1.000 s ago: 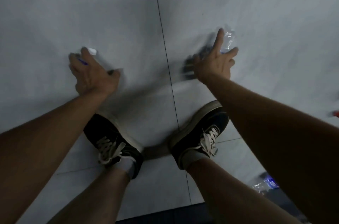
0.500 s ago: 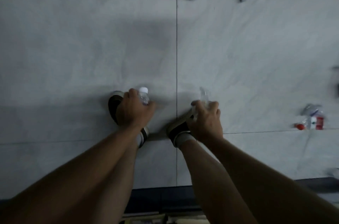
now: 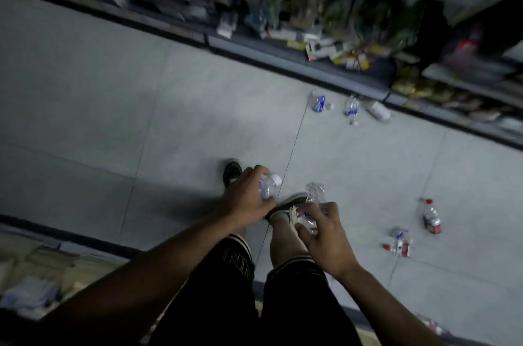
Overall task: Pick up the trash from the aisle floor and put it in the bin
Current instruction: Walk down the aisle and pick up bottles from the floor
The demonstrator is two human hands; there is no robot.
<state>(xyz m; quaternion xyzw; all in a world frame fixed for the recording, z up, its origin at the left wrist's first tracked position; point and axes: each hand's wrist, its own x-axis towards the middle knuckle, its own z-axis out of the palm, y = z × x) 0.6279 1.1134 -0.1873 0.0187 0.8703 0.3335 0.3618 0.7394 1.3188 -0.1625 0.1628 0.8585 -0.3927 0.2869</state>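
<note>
head view: left hand fingers clamp a capped bottle, right hand fingers clamp a crushed bottle, both lifted above the floor, likely for binning.

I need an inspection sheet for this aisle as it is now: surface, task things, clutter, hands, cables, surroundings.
Surface: grey tiled floor, dimly lit.
Job's things: white-capped bottle gripped by left hand; crushed clear bottle gripped by right hand. No bin seen.
Clutter: three bottles by the far shelf; red-label bottles lying on the floor to the right.
Hands: both hold bottles.
Cables: nothing seen.
Surroundings: stocked shelves on the far side, blurred; another shelf edge near.
</note>
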